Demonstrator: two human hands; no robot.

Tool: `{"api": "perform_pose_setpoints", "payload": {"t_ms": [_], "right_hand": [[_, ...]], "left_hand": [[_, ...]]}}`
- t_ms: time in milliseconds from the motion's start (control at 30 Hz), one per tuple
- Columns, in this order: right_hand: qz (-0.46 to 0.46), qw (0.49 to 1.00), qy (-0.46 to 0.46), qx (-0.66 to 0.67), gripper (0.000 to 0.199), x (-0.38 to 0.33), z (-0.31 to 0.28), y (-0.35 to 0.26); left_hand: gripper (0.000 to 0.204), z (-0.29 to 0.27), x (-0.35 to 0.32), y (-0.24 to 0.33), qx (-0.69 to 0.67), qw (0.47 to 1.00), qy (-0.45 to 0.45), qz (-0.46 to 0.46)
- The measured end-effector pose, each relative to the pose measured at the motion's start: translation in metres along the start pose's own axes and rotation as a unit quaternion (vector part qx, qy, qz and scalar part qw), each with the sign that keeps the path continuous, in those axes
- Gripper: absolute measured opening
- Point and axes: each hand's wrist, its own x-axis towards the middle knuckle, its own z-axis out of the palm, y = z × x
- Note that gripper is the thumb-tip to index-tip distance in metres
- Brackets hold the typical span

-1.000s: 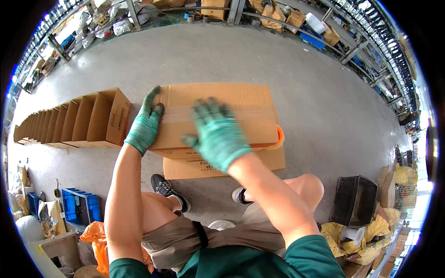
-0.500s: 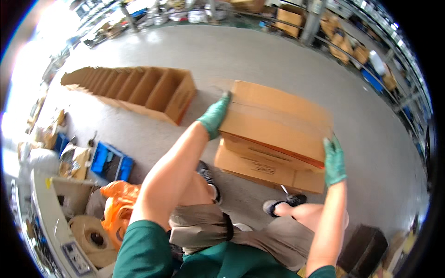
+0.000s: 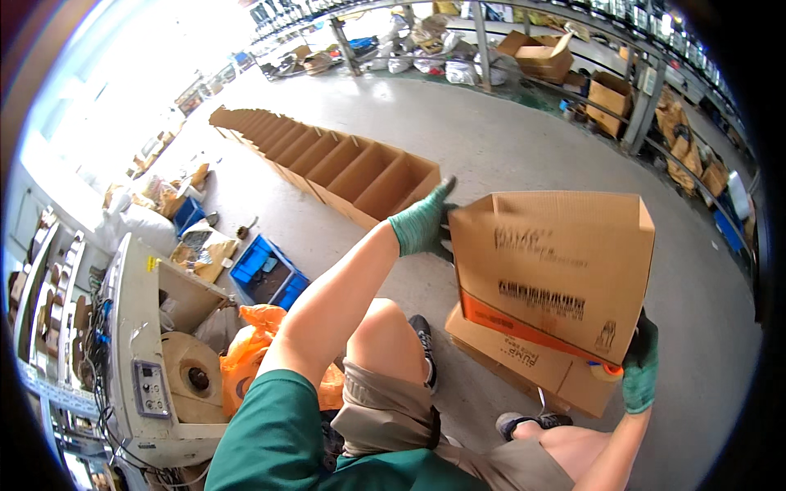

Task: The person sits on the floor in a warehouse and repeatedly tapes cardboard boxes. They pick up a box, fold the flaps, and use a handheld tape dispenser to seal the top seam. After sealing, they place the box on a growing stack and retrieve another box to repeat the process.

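Observation:
A cardboard box (image 3: 548, 262) stands tilted in front of me, its printed side with an orange band facing me. My right hand (image 3: 641, 368), in a green glove with dark fingers, is closed on its lower right corner; the fingertips are partly hidden. By the box's left edge is my left hand (image 3: 420, 222), also gloved, with fingers spread and apart; whether the fingertips touch the cardboard is unclear. Another cardboard box (image 3: 524, 360) lies under and nearer than the held one. A small orange-and-yellow roll (image 3: 606, 371) shows beside my right hand; I cannot tell whether it is held.
A long row of upright open cartons (image 3: 352, 168) runs to the far left. On the left are a blue crate (image 3: 268, 274), an orange plastic bag (image 3: 250, 352) and a pale machine (image 3: 131, 327) with a large reel (image 3: 192, 376). Railings with bags and cartons (image 3: 610, 100) line the back.
The box has turned from its broad plain face upward to its printed side facing me. My left hand has spread its fingers at its edge. The view has swung left.

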Motion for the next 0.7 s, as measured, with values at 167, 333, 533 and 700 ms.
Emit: {"api": "perform_pose_setpoints", "payload": {"t_ms": [167,333,533,700], "right_hand": [[-0.137,0.987,-0.031,0.074,0.042,0.020,0.017,-0.013],[-0.084,0.976,0.017,0.198,0.052,0.036,0.029,-0.022],[0.034,0.990,0.053,0.124,0.042,0.015,0.012,0.011],[0.109,0.989,0.067,0.068,0.034,0.009,0.021,0.021]], "left_hand": [[0.060,-0.034,-0.010,0.001,0.269,0.961,0.067,-0.024],[0.033,-0.150,0.001,-0.022,0.188,0.965,0.146,0.107],[0.034,-0.158,0.059,-0.043,-0.016,0.954,0.299,0.018],[0.032,-0.205,0.149,-0.128,-0.123,0.923,0.365,-0.010]]}}
